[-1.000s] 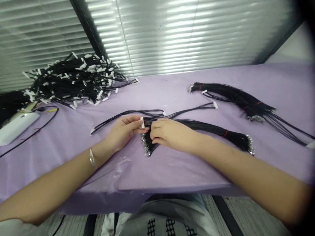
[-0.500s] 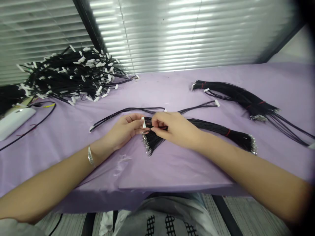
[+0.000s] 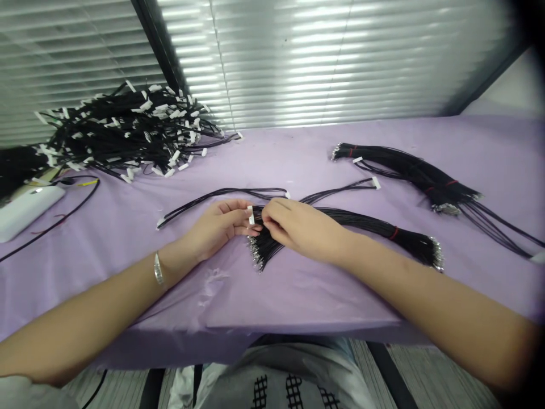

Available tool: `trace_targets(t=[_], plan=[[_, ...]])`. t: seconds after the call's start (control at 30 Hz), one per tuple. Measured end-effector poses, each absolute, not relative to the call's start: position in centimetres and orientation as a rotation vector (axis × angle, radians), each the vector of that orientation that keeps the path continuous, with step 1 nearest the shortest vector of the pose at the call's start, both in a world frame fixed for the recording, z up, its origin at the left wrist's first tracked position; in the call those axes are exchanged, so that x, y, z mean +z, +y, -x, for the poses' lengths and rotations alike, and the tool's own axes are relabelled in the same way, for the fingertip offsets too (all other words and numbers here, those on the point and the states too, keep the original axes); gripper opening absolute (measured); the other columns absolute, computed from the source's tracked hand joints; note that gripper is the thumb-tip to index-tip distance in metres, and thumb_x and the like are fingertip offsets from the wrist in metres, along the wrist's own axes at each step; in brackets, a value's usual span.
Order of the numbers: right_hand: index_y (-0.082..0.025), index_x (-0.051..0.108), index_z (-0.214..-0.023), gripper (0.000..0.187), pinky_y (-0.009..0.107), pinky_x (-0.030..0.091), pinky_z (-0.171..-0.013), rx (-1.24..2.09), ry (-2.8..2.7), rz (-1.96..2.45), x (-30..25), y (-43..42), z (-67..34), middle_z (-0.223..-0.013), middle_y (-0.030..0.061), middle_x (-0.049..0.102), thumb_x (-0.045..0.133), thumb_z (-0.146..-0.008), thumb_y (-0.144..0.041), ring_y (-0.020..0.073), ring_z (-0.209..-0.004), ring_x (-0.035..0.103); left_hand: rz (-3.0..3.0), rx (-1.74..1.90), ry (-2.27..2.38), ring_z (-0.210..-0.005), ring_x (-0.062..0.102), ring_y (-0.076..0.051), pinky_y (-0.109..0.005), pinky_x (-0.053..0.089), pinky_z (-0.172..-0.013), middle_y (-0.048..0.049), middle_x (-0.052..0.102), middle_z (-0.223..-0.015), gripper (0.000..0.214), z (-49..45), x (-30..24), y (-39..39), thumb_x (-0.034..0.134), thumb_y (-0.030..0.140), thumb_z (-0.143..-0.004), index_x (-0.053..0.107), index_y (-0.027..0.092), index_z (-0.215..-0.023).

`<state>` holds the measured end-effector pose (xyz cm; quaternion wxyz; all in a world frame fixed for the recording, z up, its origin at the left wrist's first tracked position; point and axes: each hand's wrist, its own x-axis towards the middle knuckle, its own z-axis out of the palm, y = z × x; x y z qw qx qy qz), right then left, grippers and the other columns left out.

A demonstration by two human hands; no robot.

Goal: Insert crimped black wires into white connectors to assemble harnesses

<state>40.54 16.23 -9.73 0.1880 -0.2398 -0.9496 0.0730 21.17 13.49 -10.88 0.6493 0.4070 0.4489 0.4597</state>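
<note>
Between its thumb and fingers, my left hand (image 3: 225,222) pinches a small white connector (image 3: 251,215). Close on the right side of it, my right hand (image 3: 300,227) is closed, thumb against curled fingers, at the thin black wires by the connector. Its fingertips hide most of what they grip, which looks like a wire. Beneath both hands lies a bundle of black wires (image 3: 361,218), tied with a red band, its ends bearing shiny metal terminals. Just behind my hands rests a black wire harness (image 3: 217,194) with white connectors at its ends.
A large heap of black cables with white connectors (image 3: 128,128) lies at the back left. Left of my hands are a white device (image 3: 29,210) and a black cord. Another tied wire bundle (image 3: 409,167) lies at the right on the purple tablecloth (image 3: 306,295). Window blinds stand behind.
My right fingers have closed further and shifted slightly beside the connector. My left hand keeps the connector in nearly the same place; the whole view has shifted a little.
</note>
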Motion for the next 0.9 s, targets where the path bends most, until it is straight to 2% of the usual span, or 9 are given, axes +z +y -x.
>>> trace_targets(t=[0.1, 0.2, 0.27, 0.37, 0.43, 0.57, 0.67, 0.77, 0.9], plan=[[-0.012, 0.054, -0.096, 0.017, 0.029, 0.038, -0.062, 0.205, -2.63, 0.907, -9.8, 16.0, -40.5, -0.089, 0.0085, 0.06, 0.042, -0.092, -0.023, 0.0168, -0.071, 0.053, -0.927, 1.013, 1.015, -0.067, 0.07, -0.017, -0.025, 0.057, -0.066, -0.0092, 0.071, -0.076, 0.009, -21.1, -10.8, 13.5, 0.066, 0.014, -0.077, 0.065, 0.011, -0.085], [-0.014, 0.054, -0.094, 0.015, 0.029, 0.037, -0.064, 0.267, -2.646, 0.917, -9.9, 16.0, -40.5, -0.092, 0.0082, 0.06, 0.043, -0.092, -0.024, 0.0177, -0.077, 0.054, -0.937, 0.996, 1.017, -0.069, 0.07, -0.018, -0.027, 0.058, -0.069, -0.009, 0.072, -0.079, 0.01, -21.0, -10.9, 13.5, 0.068, 0.013, -0.076, 0.067, 0.011, -0.086], [-0.015, 0.051, -0.093, 0.011, 0.028, 0.038, -0.066, 0.418, -2.591, 0.863, -9.9, 16.1, -40.5, -0.091, 0.0069, 0.059, 0.048, -0.09, -0.024, 0.016, -0.078, 0.053, -0.95, 1.0, 0.998, -0.072, 0.07, -0.017, -0.029, 0.058, -0.073, -0.0084, 0.072, -0.083, 0.01, -21.0, -11.0, 13.6, 0.068, 0.013, -0.076, 0.067, 0.011, -0.086], [-0.016, 0.046, -0.092, 0.021, 0.024, 0.038, -0.061, 0.745, -2.443, 0.764, -9.9, 16.4, -40.7, -0.085, 0.0032, 0.056, 0.059, -0.083, -0.03, 0.011, -0.068, 0.049, -0.958, 0.99, 0.975, -0.073, 0.069, -0.016, -0.028, 0.057, -0.075, -0.0088, 0.071, -0.084, 0.01, -21.0, -11.0, 13.6, 0.067, 0.014, -0.077, 0.068, 0.01, -0.086], [-0.017, 0.046, -0.087, 0.02, 0.022, 0.039, -0.058, 0.996, -2.387, 0.676, -9.9, 16.8, -40.8, -0.079, 0.0, 0.056, 0.061, -0.081, -0.03, 0.0088, -0.063, 0.048, -0.95, 0.98, 0.989, -0.073, 0.069, -0.017, -0.028, 0.057, -0.073, -0.0092, 0.071, -0.083, 0.011, -21.0, -11.0, 13.6, 0.067, 0.015, -0.077, 0.068, 0.01, -0.087], [-0.016, 0.054, -0.08, 0.01, 0.022, 0.044, -0.065, 1.269, -2.307, 0.588, -9.9, 17.4, -41.1, -0.076, -0.0008, 0.061, 0.06, -0.08, -0.023, 0.0086, -0.069, 0.056, -0.938, 1.002, 1.012, -0.071, 0.069, -0.017, -0.028, 0.057, -0.072, -0.0086, 0.071, -0.082, 0.012, -21.1, -11.0, 13.5, 0.067, 0.013, -0.077, 0.068, 0.01, -0.088], [-0.015, 0.06, -0.087, 0.007, 0.021, 0.042, -0.065, 0.984, -2.316, 0.614, -9.8, 17.6, -41.2, -0.076, -0.0004, 0.061, 0.057, -0.081, -0.019, 0.0077, -0.067, 0.055, -0.971, 1.042, 1.012, -0.076, 0.067, -0.016, -0.03, 0.058, -0.074, -0.0076, 0.07, -0.086, 0.011, -21.2, -10.9, 13.4, 0.067, 0.014, -0.077, 0.068, 0.01, -0.088], [-0.014, 0.062, -0.084, 0.01, 0.021, 0.04, -0.065, 0.599, -2.367, 0.645, -9.8, 17.5, -41.1, -0.075, 0.0008, 0.059, 0.053, -0.08, -0.014, 0.0078, -0.065, 0.05, -0.999, 1.078, 1.02, -0.078, 0.066, -0.015, -0.031, 0.058, -0.075, -0.005, 0.068, -0.086, 0.01, -21.3, -10.9, 13.3, 0.068, 0.016, -0.077, 0.068, 0.011, -0.086], [-0.013, 0.061, -0.076, 0.007, 0.021, 0.037, -0.062, 0.49, -2.344, 0.732, -10.1, 17.4, -40.9, -0.071, 0.0006, 0.056, 0.054, -0.077, -0.014, 0.0083, -0.063, 0.048, -1.008, 1.072, 1.006, -0.075, 0.067, -0.014, -0.028, 0.058, -0.073, -0.0043, 0.069, -0.083, 0.01, -21.3, -11.0, 13.3, 0.069, 0.017, -0.076, 0.068, 0.012, -0.085]])
